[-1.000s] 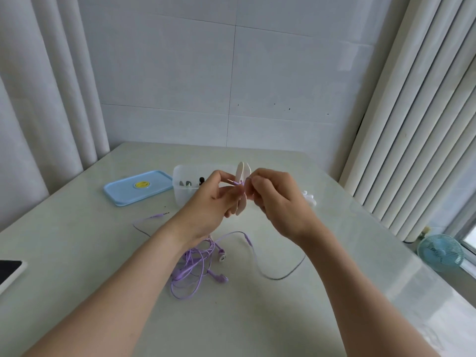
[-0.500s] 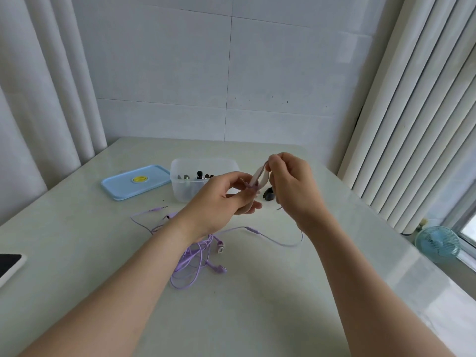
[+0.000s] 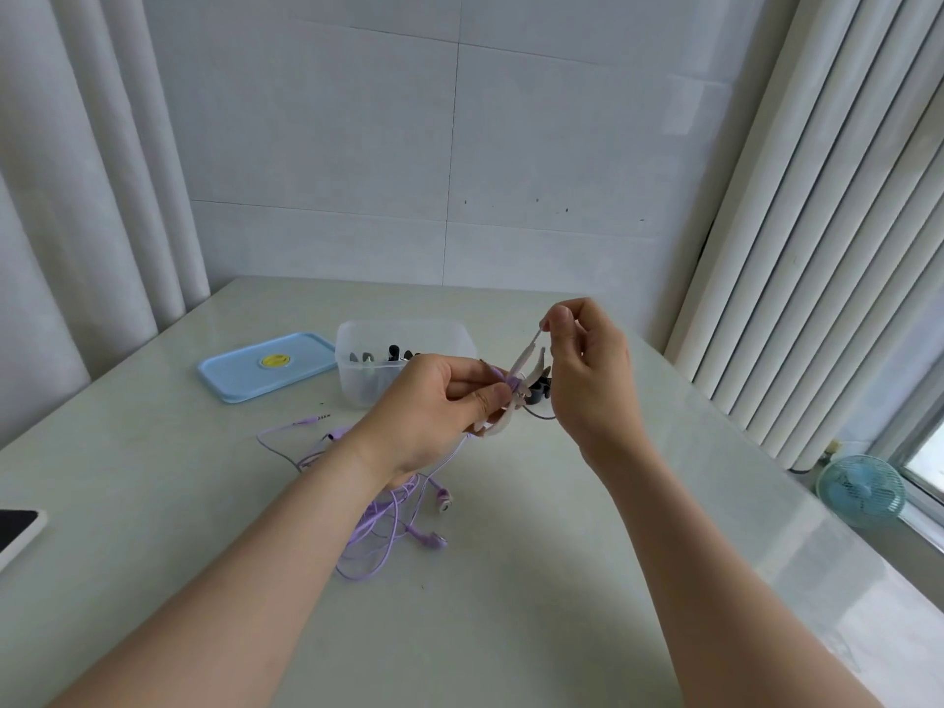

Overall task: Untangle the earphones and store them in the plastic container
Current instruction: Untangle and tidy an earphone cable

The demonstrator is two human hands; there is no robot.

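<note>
Both hands are raised over the middle of the surface, toward its far edge. The left hand [image 3: 434,406] curls its fingers round a pale pink flat piece [image 3: 508,416] with lilac cord wound about its middle; what that piece is I cannot tell. The right hand [image 3: 592,370] pinches, between thumb and forefinger, a thin pale stem [image 3: 531,347] rising from it.

Cord hangs from the left hand down to the tangled lilac wired earphones [image 3: 378,523], a loose heap on the pale glossy surface [image 3: 511,605] under the left wrist, with the jack plug [image 3: 316,418] stretched toward the left edge.

A hard pull on the stem would likely tighten the wound cord rather than free it. It could also drag the heap, so that a bud catches in a loop.

The translucent rectangular plastic container [image 3: 403,350] stands open just behind the left hand, with small dark things inside. Its light blue lid [image 3: 265,365] lies beside it toward the left edge. A dark object [image 3: 539,396] sits partly hidden behind the pink piece. A dark-screened device [image 3: 15,528] lies at the left edge, and a small blue fan [image 3: 860,490] stands beyond the right edge. Only the hands stand between heap and container.
</note>
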